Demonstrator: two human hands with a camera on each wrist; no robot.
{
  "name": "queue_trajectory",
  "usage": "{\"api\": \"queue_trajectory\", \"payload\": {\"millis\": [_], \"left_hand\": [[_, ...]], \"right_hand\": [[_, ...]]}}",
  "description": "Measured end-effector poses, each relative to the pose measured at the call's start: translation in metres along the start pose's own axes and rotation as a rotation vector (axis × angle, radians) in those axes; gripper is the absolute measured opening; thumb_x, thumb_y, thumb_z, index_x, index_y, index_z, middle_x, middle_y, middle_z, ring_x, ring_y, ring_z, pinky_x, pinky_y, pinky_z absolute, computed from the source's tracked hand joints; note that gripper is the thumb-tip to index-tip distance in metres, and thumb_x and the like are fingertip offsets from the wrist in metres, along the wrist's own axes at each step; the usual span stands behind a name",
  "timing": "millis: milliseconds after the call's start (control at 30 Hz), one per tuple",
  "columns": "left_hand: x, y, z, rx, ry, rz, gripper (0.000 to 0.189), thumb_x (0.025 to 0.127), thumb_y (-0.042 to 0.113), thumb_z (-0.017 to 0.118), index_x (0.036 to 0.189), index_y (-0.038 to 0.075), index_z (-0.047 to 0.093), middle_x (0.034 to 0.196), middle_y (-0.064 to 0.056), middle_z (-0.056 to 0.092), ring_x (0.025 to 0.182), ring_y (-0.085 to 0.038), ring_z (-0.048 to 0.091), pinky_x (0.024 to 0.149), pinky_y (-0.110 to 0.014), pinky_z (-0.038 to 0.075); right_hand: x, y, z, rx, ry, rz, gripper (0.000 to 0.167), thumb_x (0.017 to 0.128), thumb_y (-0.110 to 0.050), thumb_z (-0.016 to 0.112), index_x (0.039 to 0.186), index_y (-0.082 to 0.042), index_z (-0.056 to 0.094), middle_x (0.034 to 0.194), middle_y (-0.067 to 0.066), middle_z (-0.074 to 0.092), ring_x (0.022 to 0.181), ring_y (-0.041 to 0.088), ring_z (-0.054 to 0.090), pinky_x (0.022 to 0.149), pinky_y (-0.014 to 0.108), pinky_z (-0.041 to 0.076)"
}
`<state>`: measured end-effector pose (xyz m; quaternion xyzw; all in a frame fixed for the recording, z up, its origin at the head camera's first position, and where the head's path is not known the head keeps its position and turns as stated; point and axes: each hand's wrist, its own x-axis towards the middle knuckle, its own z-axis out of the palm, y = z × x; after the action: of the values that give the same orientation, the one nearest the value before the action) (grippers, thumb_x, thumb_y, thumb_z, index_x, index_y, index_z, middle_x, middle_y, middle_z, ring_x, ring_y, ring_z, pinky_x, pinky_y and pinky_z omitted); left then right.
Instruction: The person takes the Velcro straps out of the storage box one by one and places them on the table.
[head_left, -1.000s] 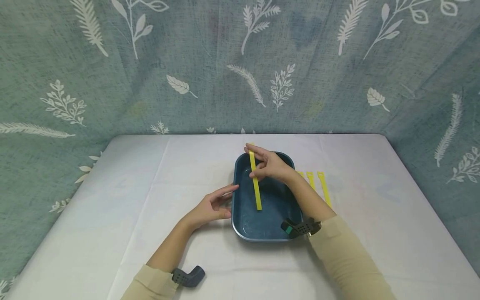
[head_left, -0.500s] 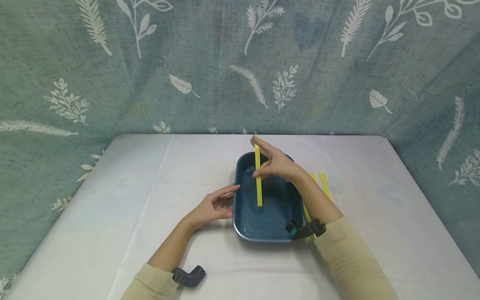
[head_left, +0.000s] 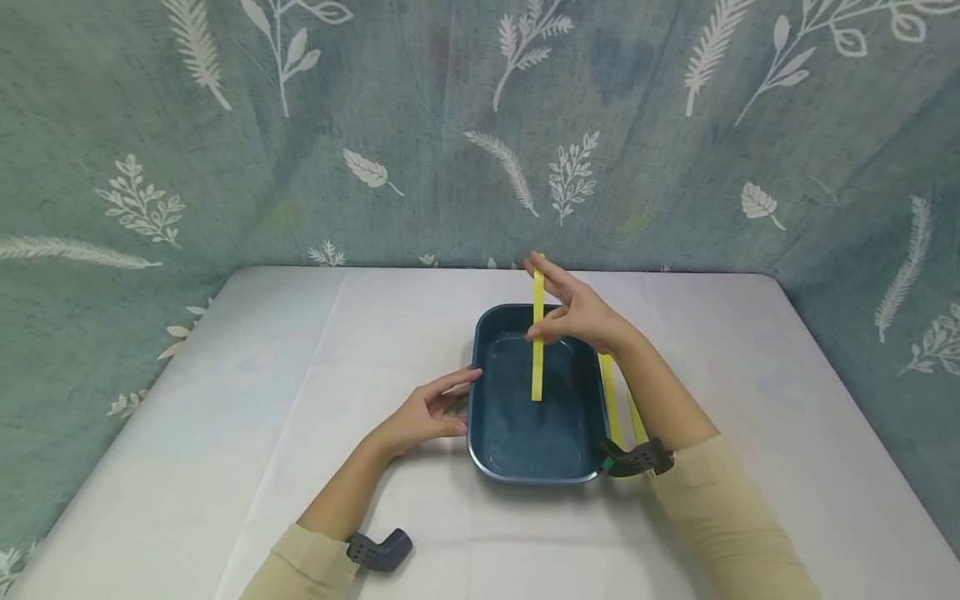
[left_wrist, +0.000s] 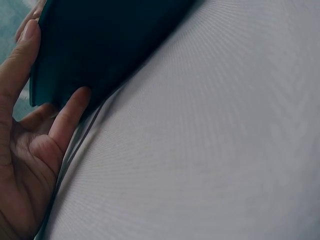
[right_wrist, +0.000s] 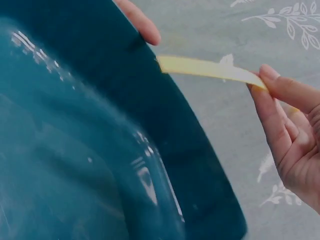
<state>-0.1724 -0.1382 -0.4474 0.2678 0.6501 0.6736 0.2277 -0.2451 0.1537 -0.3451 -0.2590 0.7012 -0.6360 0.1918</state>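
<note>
In the head view a dark blue rectangular tray [head_left: 502,442] rests on the white-covered table. My left hand [head_left: 423,421] lies against its left side, fingertips at the rim and thumb lower on the outer wall. The left wrist view shows fairly straight fingers [left_wrist: 70,117] touching the tray's outside. Over the tray's far half, my right hand [head_left: 588,317] pinches a flat yellow strip [head_left: 537,367] between thumb and fingers. Its lower end points down over the tray floor. In the right wrist view the strip [right_wrist: 205,67] bends slightly, one end overlapping the tray wall [right_wrist: 205,165].
More yellow strips [head_left: 611,400] lie along the tray's right side, partly hidden under the right forearm. The table's white cloth [head_left: 360,333] runs back to a green leaf-patterned curtain [head_left: 420,208]. Each wrist wears a dark camera band [head_left: 633,458].
My right hand has moved right and away from me with the yellow strip, which now hangs more upright. The left hand stays at the tray's side.
</note>
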Motion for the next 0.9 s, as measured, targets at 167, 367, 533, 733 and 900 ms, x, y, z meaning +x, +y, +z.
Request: {"api": "queue_trajectory", "payload": {"millis": [167,367,533,733,900], "left_hand": [[0.000,-0.001,0.000,-0.021,-0.004,0.008,0.082,0.077,0.022,0.079,0.143,0.001,0.036,0.157,-0.015,0.017,0.138,-0.042,0.026,0.096,-0.036,0.048],[0.000,-0.003,0.000,-0.020,0.001,0.003,0.081,0.077,0.020,0.079,0.144,0.002,0.037,0.157,-0.013,0.017,0.138,-0.041,0.028,0.095,-0.037,0.049],[0.001,0.000,0.000,-0.014,0.003,0.010,0.082,0.077,0.022,0.080,0.143,0.001,0.037,0.156,-0.015,0.017,0.138,-0.043,0.026,0.094,-0.036,0.050],[0.001,0.000,0.000,-0.019,-0.004,0.015,0.081,0.077,0.022,0.079,0.143,0.002,0.037,0.156,-0.015,0.018,0.138,-0.043,0.026,0.095,-0.036,0.049],[0.000,-0.001,-0.001,-0.012,-0.002,0.010,0.082,0.077,0.023,0.079,0.143,0.002,0.037,0.157,-0.015,0.018,0.139,-0.043,0.024,0.095,-0.036,0.049]], "right_hand": [[-0.012,-0.006,-0.008,0.028,0.008,0.004,0.099,0.082,0.006,0.067,0.153,-0.030,0.008,0.159,-0.008,0.009,0.081,0.024,0.071,0.073,0.034,0.058],[-0.029,-0.015,-0.018,0.011,0.012,0.015,0.099,0.082,0.007,0.067,0.152,-0.032,0.009,0.159,-0.008,0.008,0.081,0.025,0.071,0.074,0.037,0.058],[-0.045,-0.020,-0.027,-0.028,0.025,0.028,0.099,0.082,0.006,0.067,0.152,-0.032,0.008,0.160,-0.008,0.008,0.081,0.031,0.069,0.075,0.037,0.058],[-0.064,-0.022,-0.038,-0.083,0.057,0.035,0.100,0.082,0.008,0.067,0.153,-0.028,0.006,0.160,-0.005,0.007,0.076,0.030,0.069,0.070,0.034,0.058],[-0.077,-0.020,-0.045,-0.118,0.084,0.054,0.102,0.080,0.006,0.070,0.153,-0.029,0.007,0.160,-0.004,0.008,0.070,0.025,0.068,0.069,0.033,0.058]]}}
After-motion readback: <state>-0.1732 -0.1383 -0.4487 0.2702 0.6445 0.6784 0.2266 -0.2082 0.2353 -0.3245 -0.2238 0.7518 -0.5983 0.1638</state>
